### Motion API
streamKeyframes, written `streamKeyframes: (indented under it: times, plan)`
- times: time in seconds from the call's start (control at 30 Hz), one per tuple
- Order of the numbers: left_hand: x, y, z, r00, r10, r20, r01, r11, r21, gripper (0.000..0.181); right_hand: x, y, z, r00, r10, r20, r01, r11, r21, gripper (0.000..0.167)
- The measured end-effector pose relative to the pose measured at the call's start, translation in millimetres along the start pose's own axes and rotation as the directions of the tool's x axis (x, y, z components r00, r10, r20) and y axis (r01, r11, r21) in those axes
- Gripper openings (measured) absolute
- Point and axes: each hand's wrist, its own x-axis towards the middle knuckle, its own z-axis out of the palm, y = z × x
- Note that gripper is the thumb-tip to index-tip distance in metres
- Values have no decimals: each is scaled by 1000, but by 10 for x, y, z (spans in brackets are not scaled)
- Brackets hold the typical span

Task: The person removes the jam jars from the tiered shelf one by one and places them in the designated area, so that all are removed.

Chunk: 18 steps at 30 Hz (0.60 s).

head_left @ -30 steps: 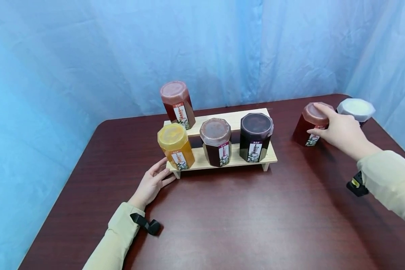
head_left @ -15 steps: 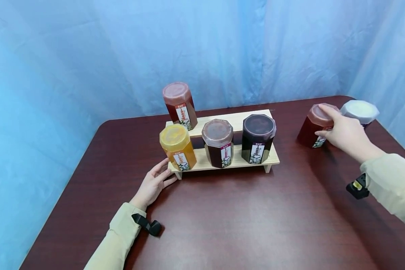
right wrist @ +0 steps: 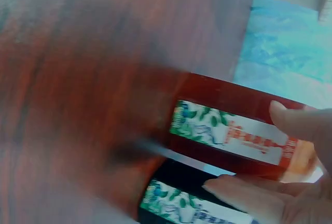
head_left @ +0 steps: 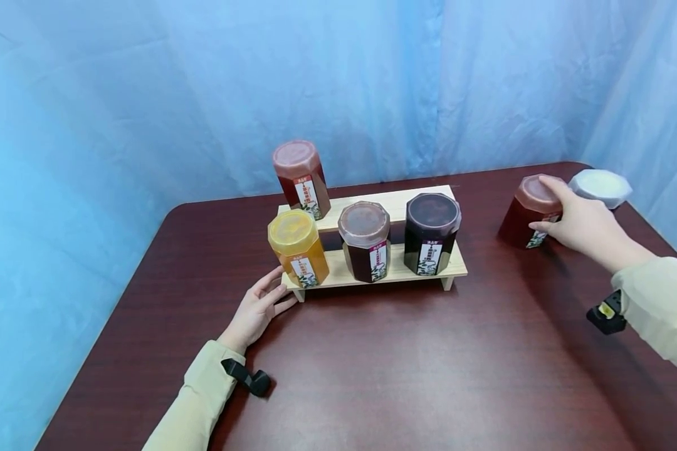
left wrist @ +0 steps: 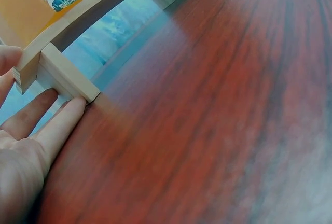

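In the head view my right hand [head_left: 589, 225] grips a dark-red octagonal jar [head_left: 516, 222] by its pinkish lid, thumb on the near side. The jar stands upright on the table. Beside it a dark jar [right wrist: 176, 175] with a white lid [head_left: 600, 186] is partly hidden behind the hand. My left hand [head_left: 256, 313] touches the left end of a two-step wooden rack [head_left: 392, 270]; in the left wrist view, extended fingers [left wrist: 62, 125] rest against the rack's leg [left wrist: 67, 73]. A yellow jar [head_left: 299, 250] stands on that end of the lower step.
The lower step also bears a brownish-lidded jar [head_left: 363, 244] and a dark purple jar [head_left: 431, 238]. Another red jar [head_left: 301, 178] stands at the left of the upper step [head_left: 395, 202]. Blue curtains [head_left: 350, 81] hang behind the brown table [head_left: 383, 357].
Little differs. The head view shifts slightly, and everything moves a bit within it. My right hand stays on the red jar and my left hand stays at the rack's end.
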Motion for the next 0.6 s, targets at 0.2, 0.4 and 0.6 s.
streamKeyframes:
  times: [0.2,0.4,0.6]
  plan:
    - [5,7,17,1000,5,-13,-5,1000,-15,59,31,-46,-161,995,24,92,-21,999,-39,82]
    - [-16,2,11,1000,6,-10,-6,1000,-22,58,0,-157,-273,996,-1,93,9,996,-88,68]
    - [-4,-7,20,1000,5,-30,-6,999,-36,57,4,-331,-342,997,-19,78,27,994,-106,65]
